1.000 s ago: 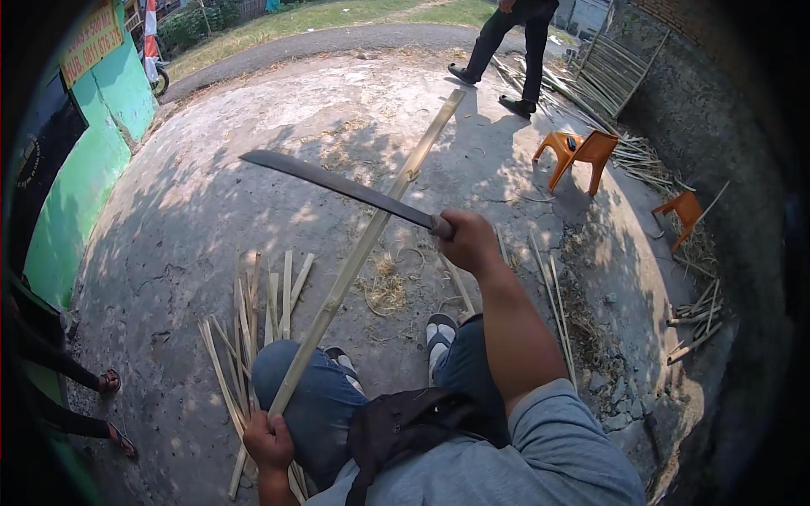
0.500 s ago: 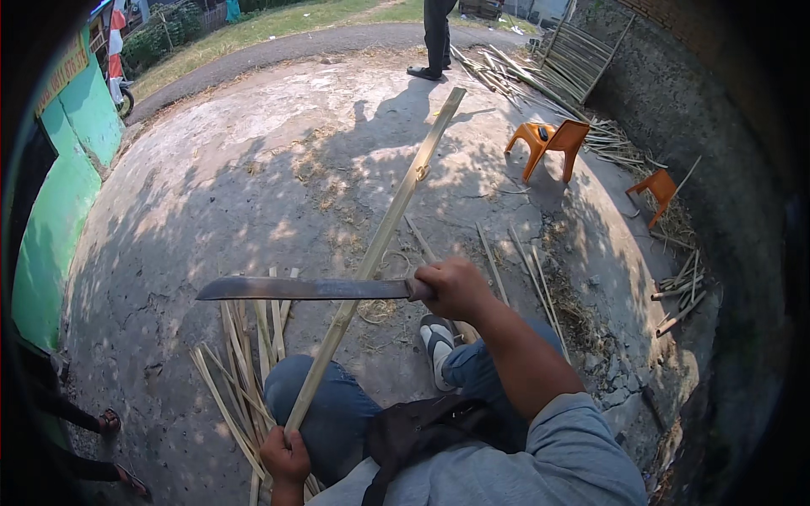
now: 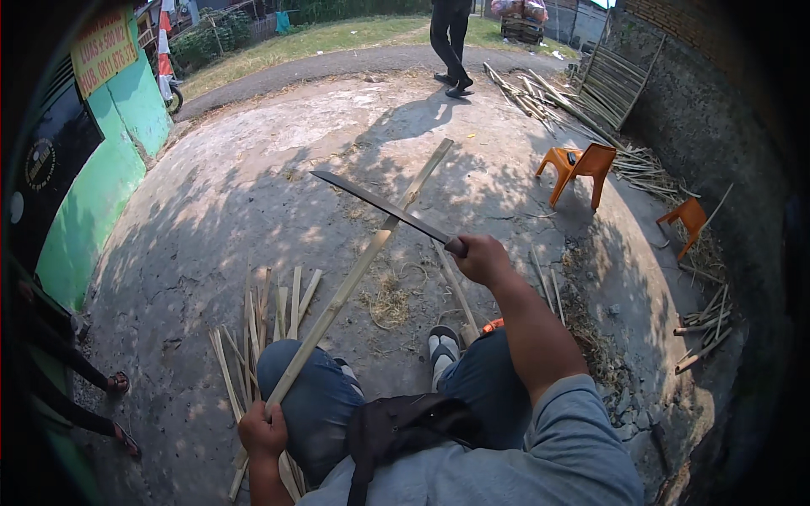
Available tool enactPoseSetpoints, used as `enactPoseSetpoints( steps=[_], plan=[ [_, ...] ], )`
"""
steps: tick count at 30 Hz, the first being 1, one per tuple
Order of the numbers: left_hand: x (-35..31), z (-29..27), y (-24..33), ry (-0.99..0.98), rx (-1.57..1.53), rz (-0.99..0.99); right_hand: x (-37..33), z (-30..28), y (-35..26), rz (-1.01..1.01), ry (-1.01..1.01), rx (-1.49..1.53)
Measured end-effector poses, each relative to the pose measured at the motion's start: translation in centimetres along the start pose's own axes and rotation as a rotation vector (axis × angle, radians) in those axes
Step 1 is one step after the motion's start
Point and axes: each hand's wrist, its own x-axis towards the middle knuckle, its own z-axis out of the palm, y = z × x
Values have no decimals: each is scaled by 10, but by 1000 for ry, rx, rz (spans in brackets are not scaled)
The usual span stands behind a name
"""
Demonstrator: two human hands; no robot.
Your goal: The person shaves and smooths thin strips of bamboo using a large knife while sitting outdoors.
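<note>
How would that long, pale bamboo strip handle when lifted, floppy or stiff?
The bamboo strip would probably stay fairly stiff: held near its lower end, it looks straight. It's likely light for its length, being narrow. It probably wouldn't roll much if pushed, looking flat rather than round.

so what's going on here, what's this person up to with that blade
A seated or squatting person grips a machete by its handle in the right hand. The left hand holds the lower end of a long bamboo strip, which slants up past the left knee. In this view the blade crosses the strip's upper part; whether they touch, I can't tell. More strips lie beside that knee, and another person is farther off.
</note>
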Motion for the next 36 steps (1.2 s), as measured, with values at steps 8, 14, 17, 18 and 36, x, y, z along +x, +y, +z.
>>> enactPoseSetpoints(
  steps=[8, 14, 17, 18, 36],
  plan=[
    [0, -1, 3, -1, -24, -20, -22, -22, -53, -199, -206, -183],
    [1, 9, 5, 29, -73, -11, -30, -7, -48, -404, -260, -128],
    [0, 11, 3, 62, -69, 21, -20, -12, -42, -416, -205, -145],
    [-1, 12, 1, 70, -72, 23, -18, -18, -39, -389, -177, -174],
    [5, 19, -12, 59, -70, 16, -5, 5, -55, -461, -190, -333]
  ],
)
